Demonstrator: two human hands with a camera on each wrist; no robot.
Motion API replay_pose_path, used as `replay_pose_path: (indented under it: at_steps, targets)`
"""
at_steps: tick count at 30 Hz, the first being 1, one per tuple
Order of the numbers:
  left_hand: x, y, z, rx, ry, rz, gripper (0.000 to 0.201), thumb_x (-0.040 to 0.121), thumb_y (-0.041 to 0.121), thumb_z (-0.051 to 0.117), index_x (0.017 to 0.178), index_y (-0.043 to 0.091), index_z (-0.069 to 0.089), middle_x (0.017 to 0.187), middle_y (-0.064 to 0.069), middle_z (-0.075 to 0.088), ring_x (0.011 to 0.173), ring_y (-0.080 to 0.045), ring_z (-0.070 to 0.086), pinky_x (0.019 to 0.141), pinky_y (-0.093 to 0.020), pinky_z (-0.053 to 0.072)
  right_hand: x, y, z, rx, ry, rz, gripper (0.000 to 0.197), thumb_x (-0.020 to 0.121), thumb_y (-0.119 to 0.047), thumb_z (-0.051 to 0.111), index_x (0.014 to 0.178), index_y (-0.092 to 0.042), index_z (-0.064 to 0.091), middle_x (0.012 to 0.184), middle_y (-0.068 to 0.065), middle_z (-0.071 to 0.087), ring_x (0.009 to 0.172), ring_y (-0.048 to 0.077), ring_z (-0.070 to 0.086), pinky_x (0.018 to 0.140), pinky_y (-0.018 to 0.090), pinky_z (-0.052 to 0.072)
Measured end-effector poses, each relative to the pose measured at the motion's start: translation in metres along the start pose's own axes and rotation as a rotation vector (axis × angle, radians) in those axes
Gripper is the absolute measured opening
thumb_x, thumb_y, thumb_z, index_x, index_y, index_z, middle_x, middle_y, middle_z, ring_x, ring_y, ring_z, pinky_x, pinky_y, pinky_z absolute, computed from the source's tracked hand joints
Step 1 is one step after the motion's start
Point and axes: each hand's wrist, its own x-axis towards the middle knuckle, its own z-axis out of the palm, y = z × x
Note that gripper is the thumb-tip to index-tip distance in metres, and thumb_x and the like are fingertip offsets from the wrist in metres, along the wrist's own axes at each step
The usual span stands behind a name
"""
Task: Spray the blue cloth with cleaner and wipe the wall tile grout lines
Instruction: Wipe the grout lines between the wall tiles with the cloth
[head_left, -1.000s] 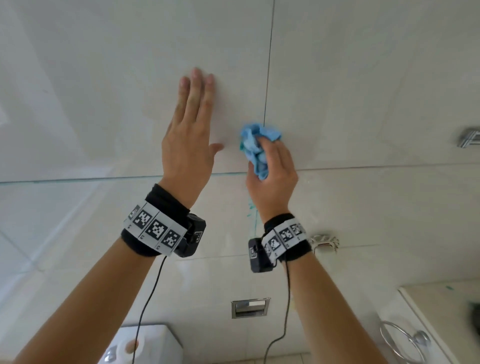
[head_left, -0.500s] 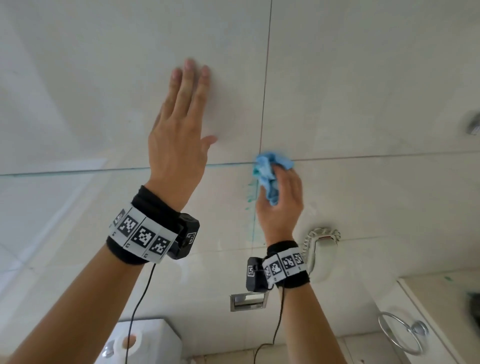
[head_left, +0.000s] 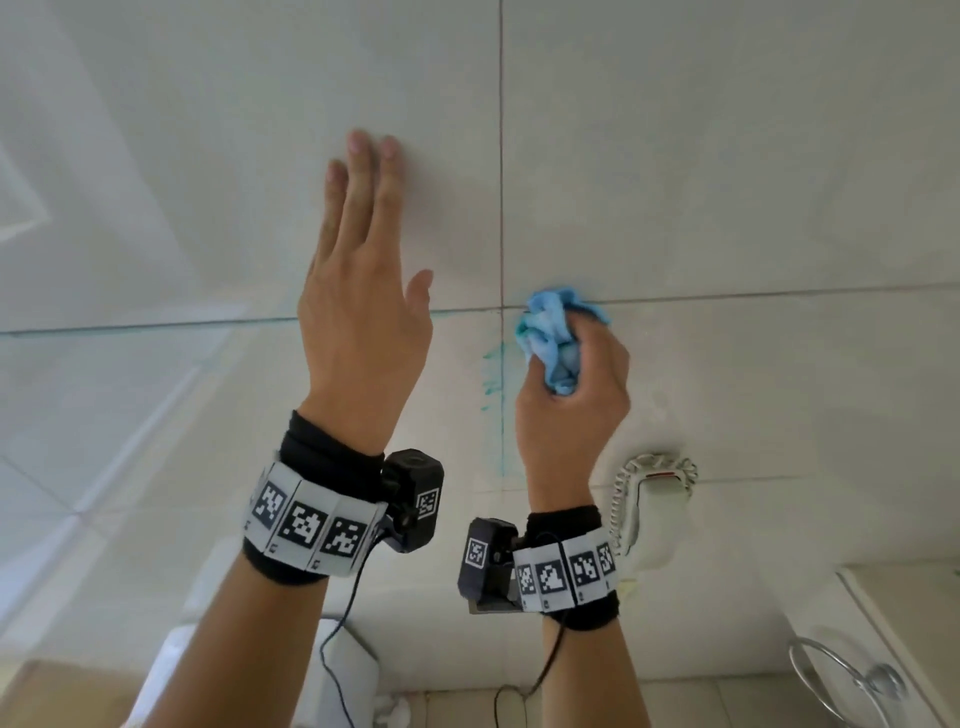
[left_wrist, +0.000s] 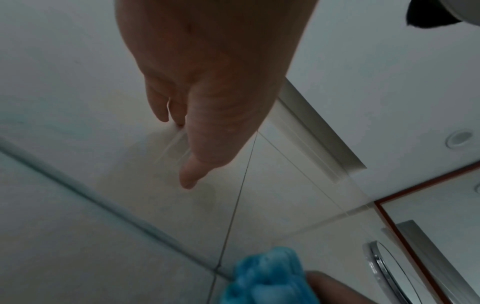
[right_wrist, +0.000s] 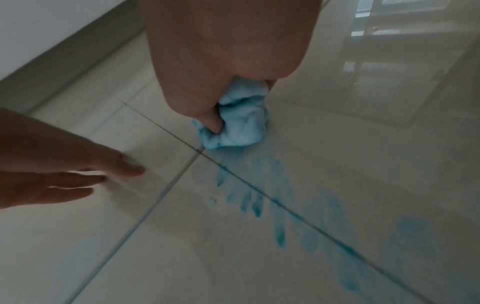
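Note:
My right hand (head_left: 574, 384) grips a crumpled blue cloth (head_left: 553, 340) and presses it on the pale wall tile, just right of where the vertical grout line (head_left: 501, 156) crosses the horizontal grout line (head_left: 753, 297). In the right wrist view the cloth (right_wrist: 241, 125) bulges out between thumb and curled fingers. Blue cleaner streaks (right_wrist: 259, 197) run below it beside the vertical grout line. My left hand (head_left: 363, 249) lies flat on the tile to the left, fingers straight, holding nothing. The left wrist view shows the cloth (left_wrist: 267, 277) at its bottom edge.
A white wall-mounted unit with a coiled cord (head_left: 654, 499) hangs below my right hand. A chrome ring (head_left: 841, 675) and a counter edge (head_left: 904, 597) sit at the lower right. A white box (head_left: 348, 670) stands low centre. A glass panel edge (head_left: 104, 330) runs left.
My right hand has slid the cloth down the vertical grout line, from above the horizontal line to the crossing and slightly right. The left hand stays flat on the tile.

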Motion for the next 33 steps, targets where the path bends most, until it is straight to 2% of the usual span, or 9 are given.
replay_pose_path:
  at_steps: [3,5,10,14,17,20,23,28,33]
  targets:
    - [-0.003,0.001,0.001,-0.012,-0.003,0.002,0.089,0.099,0.012,0.065,0.167,0.023,0.009,0.175,0.003,0.004,0.161,-0.019,0.006,0.104,-0.023,0.035,-0.009,-0.019,0.006,0.012,-0.206,-0.050,0.029,0.092,-0.005,0.069,0.120,-0.013,0.071,0.119,-0.008,0.063,0.110,0.017,0.065,0.086,0.030,0.061]
    - [-0.004,0.001,0.000,-0.019,0.000,0.011,0.086,0.100,0.009,0.061,0.167,0.023,0.010,0.175,0.004,0.005,0.161,-0.018,0.006,0.103,-0.023,0.035,-0.014,-0.024,0.008,0.009,-0.255,-0.098,0.031,0.090,0.000,0.072,0.119,-0.011,0.072,0.117,-0.006,0.064,0.111,0.017,0.064,0.090,0.029,0.059]
    - [-0.004,-0.006,-0.006,-0.063,-0.020,0.046,0.083,0.100,0.002,0.055,0.167,0.026,0.012,0.174,0.009,0.006,0.160,-0.013,0.008,0.103,-0.022,0.037,-0.001,-0.006,-0.004,-0.063,-0.186,-0.087,0.028,0.094,-0.015,0.064,0.121,-0.008,0.072,0.121,0.003,0.068,0.113,0.018,0.064,0.087,0.030,0.060]
    - [-0.009,-0.019,-0.010,-0.080,-0.050,0.076,0.084,0.099,-0.003,0.050,0.167,0.029,0.013,0.173,0.016,0.006,0.159,-0.005,0.007,0.101,-0.016,0.035,0.008,0.007,-0.012,-0.076,-0.065,-0.080,0.033,0.086,0.003,0.077,0.117,-0.005,0.072,0.117,0.006,0.069,0.111,0.018,0.064,0.092,0.020,0.054]
    - [-0.012,-0.023,-0.010,-0.088,-0.074,0.081,0.084,0.098,-0.006,0.047,0.167,0.030,0.013,0.173,0.018,0.005,0.158,-0.002,0.006,0.096,-0.006,0.031,-0.001,0.003,-0.001,-0.049,-0.016,-0.075,0.032,0.085,0.005,0.078,0.116,-0.004,0.071,0.117,0.008,0.070,0.110,0.022,0.066,0.091,0.017,0.053]
    - [-0.016,-0.024,-0.009,-0.086,-0.102,0.077,0.083,0.100,-0.006,0.046,0.167,0.030,0.012,0.173,0.018,0.004,0.158,-0.002,0.005,0.088,0.003,0.025,-0.018,-0.003,0.015,0.012,-0.126,-0.112,0.030,0.087,0.006,0.077,0.115,-0.004,0.072,0.120,0.008,0.069,0.111,0.019,0.066,0.088,0.023,0.058]
    - [-0.018,-0.023,-0.008,-0.086,-0.107,0.075,0.083,0.100,-0.006,0.045,0.167,0.029,0.012,0.173,0.017,0.005,0.158,-0.002,0.005,0.092,0.004,0.022,-0.024,-0.006,0.020,0.042,-0.212,-0.115,0.032,0.086,0.006,0.078,0.117,-0.003,0.073,0.124,0.007,0.067,0.116,0.019,0.064,0.096,0.030,0.057]
    - [-0.019,-0.024,-0.007,-0.084,-0.105,0.068,0.082,0.100,-0.006,0.045,0.167,0.029,0.012,0.173,0.017,0.005,0.158,-0.002,0.005,0.094,0.005,0.022,-0.010,-0.009,0.007,0.035,-0.264,-0.140,0.032,0.086,0.004,0.078,0.116,-0.007,0.074,0.117,-0.005,0.064,0.108,0.015,0.064,0.092,0.018,0.052]
    - [-0.022,-0.019,-0.001,-0.090,-0.088,0.044,0.084,0.099,-0.007,0.045,0.167,0.027,0.011,0.174,0.015,0.004,0.159,-0.005,0.005,0.090,0.010,0.021,-0.009,-0.012,0.008,0.054,-0.358,-0.165,0.033,0.087,0.004,0.076,0.117,-0.009,0.072,0.116,-0.014,0.061,0.110,0.016,0.064,0.093,0.025,0.055]
